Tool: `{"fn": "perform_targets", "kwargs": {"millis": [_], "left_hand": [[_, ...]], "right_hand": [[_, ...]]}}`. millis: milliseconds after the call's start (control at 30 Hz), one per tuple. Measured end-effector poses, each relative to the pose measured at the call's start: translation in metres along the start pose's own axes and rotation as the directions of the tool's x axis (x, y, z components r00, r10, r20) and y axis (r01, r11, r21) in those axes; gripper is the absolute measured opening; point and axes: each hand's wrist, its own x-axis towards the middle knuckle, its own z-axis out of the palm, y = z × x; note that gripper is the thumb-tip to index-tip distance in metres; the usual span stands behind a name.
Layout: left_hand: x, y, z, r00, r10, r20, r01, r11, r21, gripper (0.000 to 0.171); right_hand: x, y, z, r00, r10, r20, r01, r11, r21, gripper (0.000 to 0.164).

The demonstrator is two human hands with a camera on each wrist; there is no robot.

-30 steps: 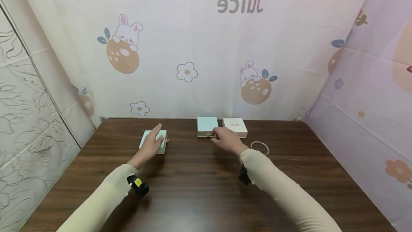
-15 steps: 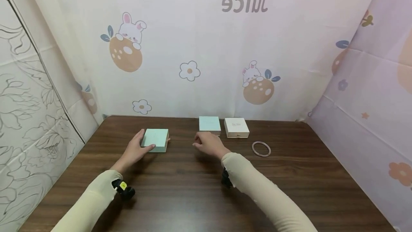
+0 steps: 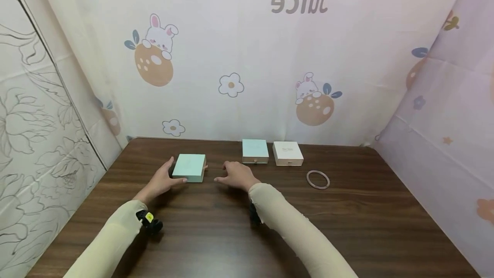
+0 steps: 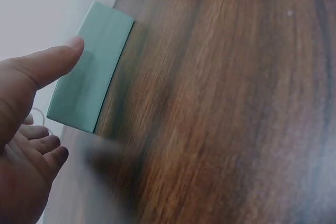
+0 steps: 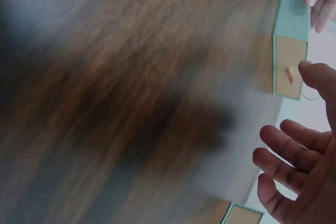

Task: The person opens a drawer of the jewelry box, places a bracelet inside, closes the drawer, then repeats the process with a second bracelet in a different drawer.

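the mint box with the orange tab (image 3: 190,163) sits on the wooden surface (image 3: 216,248). my left hand (image 3: 160,179) wraps its left side, thumb by its front face; i cannot tell whether it grips. my right hand (image 3: 237,176) is just right of that box, fingers loose, grasping nothing. farther right of it stand another mint box (image 3: 255,146), a white box (image 3: 287,149) and a pale ring (image 3: 308,180).

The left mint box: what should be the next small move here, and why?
Perhaps the right hand should pinch the orange tab: that hand is near and holds nothing, the tab faces it, and opposite, the left hand seems to touch the left mint box.
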Motion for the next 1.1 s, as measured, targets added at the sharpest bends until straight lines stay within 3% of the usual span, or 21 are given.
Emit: {"fn": "perform_targets", "kwargs": {"millis": [267,600,933,1100], "left_hand": [[0.0,-0.005,0.001,0.999,-0.026,0.028,0.026,1.0,-0.013,0.1],[0.004,-0.005,0.005,1.0,0.017,0.011,-0.017,0.999,-0.049,0.094],[0.005,-0.001,0.006,1.0,0.03,0.01,-0.029,0.998,-0.061,0.088],[0.006,-0.004,0.007,1.0,0.024,0.007,-0.023,0.998,-0.057,0.084]], "right_hand": [[0.016,-0.019,0.01,0.999,0.019,0.05,-0.017,0.999,-0.052,0.06],[0.035,-0.032,0.023,0.999,0.017,0.046,-0.013,0.996,-0.088,0.061],[0.04,-0.044,0.024,0.998,0.012,0.064,-0.006,0.994,-0.105,0.068],[0.042,-0.046,0.026,0.998,0.005,0.061,0.0,0.995,-0.095,0.064]]}}
